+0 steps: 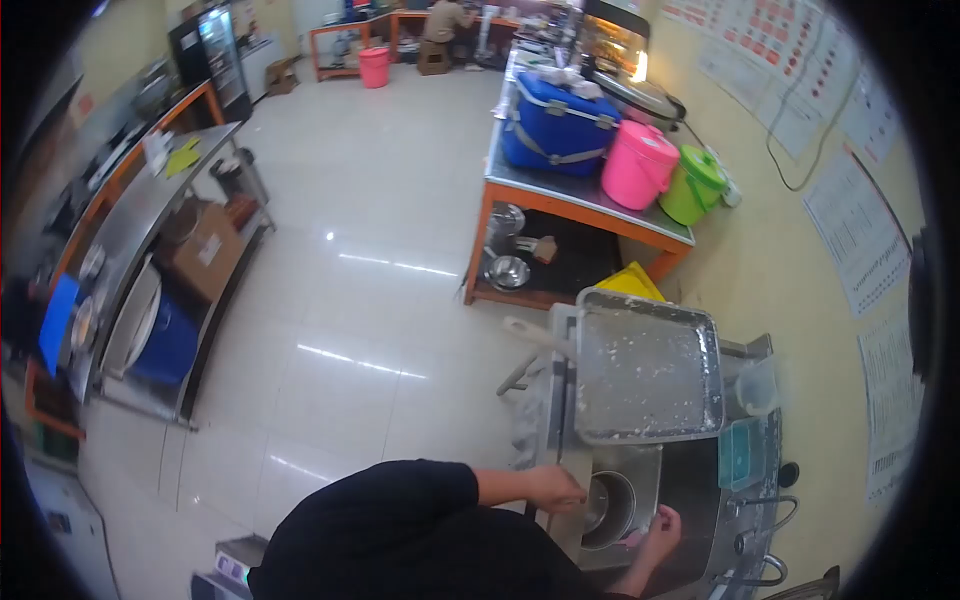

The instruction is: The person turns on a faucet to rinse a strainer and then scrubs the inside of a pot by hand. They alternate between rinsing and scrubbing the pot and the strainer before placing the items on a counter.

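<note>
1. I see the left hand [558, 490] curled beside the metal pot [610, 510], grip unclear.
2. The right hand [660, 537] bends near a pink item [634, 539]; I can't tell its hold.
3. The pot sits near the residue-specked tray [650, 370].

Two hands [558, 489], metal pot [608, 510], floury tray [648, 366]

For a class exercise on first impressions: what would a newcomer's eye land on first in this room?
Probably the bright trio on the orange-edged table: a blue cooler box, then a pink bucket and a green bucket toward the wall. Nearer, a large metal tray speckled with white bits stands out. Below it, the left hand and right hand are on either side of a round metal pot.
</note>
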`<state>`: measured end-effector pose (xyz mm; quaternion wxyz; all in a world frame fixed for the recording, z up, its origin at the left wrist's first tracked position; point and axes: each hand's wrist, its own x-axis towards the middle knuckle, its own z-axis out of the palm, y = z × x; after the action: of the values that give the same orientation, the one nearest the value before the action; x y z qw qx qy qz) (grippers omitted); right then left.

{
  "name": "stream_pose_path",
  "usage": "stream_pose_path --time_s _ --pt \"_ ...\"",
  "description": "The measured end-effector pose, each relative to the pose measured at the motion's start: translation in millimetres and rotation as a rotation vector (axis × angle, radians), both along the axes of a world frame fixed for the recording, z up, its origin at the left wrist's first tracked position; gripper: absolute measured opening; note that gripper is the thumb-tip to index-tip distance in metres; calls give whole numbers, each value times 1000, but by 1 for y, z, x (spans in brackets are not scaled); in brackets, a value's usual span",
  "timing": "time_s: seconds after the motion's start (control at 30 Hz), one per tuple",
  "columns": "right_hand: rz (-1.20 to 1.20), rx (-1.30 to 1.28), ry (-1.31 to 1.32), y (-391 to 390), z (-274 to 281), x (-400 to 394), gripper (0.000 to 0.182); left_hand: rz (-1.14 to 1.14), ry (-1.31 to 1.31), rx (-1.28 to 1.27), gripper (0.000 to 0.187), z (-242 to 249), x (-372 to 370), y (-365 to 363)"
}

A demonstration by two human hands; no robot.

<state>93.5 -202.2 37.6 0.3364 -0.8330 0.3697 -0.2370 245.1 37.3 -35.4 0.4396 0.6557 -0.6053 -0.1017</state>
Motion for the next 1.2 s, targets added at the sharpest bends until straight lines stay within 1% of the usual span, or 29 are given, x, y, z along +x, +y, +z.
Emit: stream_pose_path --time_s 0.07,0.13,0.2,0.23,0.27,0.3,0.33,0.37,0.4,0.43,0.47,0.5,0.53,0.57,0.6,0.63,0.73,0.8,0.83,0.87,0.9,0.93,0.97,1.0,1.03,1.07,1.1,1.13,1.2 --pt "130 31 83 31 11 4 27 141 116 -27 21 -1 -10 8" --pt "287 80 138 79 40 6 33 342 386 115 21 15 -29 43" --pt "365 66 191 86 37 -5 39 584 311 91 24 -18 -57 85" --pt "411 71 219 97 28 -10 43 642 309 226 25 -30 -74 119" --pt "547 -13 33 98 8 -19 47 696 312 371 27 -38 -94 160" --pt "602 -30 123 98 -4 -26 47 790 362 486 28 -38 -119 205" --pt "651 -50 209 98 -11 -31 47 875 413 602 29 -37 -149 246" --pt "690 -83 290 98 -20 -36 47 995 468 683 30 -84 -179 291" --pt "738 -146 222 100 -34 -43 43 1186 522 797 30 -111 -219 334" --pt "769 -172 228 111 -38 -47 42 1344 727 984 30 -135 -259 381" --pt "800 -206 237 123 -33 -48 41 1686 685 836 29 -151 -323 421" --pt "829 -249 245 134 -27 -48 40 1749 375 874 28 -199 -399 468" --pt "887 -273 235 145 -21 -48 39 2010 834 1083 27 -192 -445 487" --pt "939 -299 221 157 -16 -46 38 1933 679 1361 28 -193 -495 503" --pt "985 -324 205 163 -13 -43 38 2089 711 1291 29 -204 -534 503" --pt "981 -354 275 164 -13 -42 37 2248 730 1200 29 -213 -571 503" --pt "954 -446 481 174 -19 -37 37 2034 831 1150 29 -241 -593 487" --pt "936 -562 635 187 -13 -33 39 2005 847 1010 31 -252 -583 476" --pt "920 -633 698 193 -12 -29 38 2036 817 909 32 -255 -561 466" --pt "904 -706 756 198 -11 -24 38 2116 892 747 34 -263 -536 469" --pt "887 -780 811 202 -13 -18 38 2073 858 782 35 -231 -499 473" --pt "861 -897 696 204 -21 -14 32 2160 770 485 36 -219 -476 484" --pt "830 -1003 575 202 -29 -12 30 2145 746 443 37 -189 -450 500" --pt "1082 -976 620 180 -46 4 30 2123 715 409 37 -151 -430 521" --pt "1335 -908 668 159 -62 18 31 2142 744 390 38 -121 -419 545" --pt "1319 -883 730 165 -56 22 31 2146 774 370 38 -95 -408 566" --pt "1157 -931 773 183 -54 25 31 2138 812 347 39 -82 -400 583" --pt "1015 -978 790 206 -48 26 30 2189 803 322 39 -82 -399 603" --pt "857 -1066 787 234 -46 29 30 2313 787 247 39 -96 -411 643"
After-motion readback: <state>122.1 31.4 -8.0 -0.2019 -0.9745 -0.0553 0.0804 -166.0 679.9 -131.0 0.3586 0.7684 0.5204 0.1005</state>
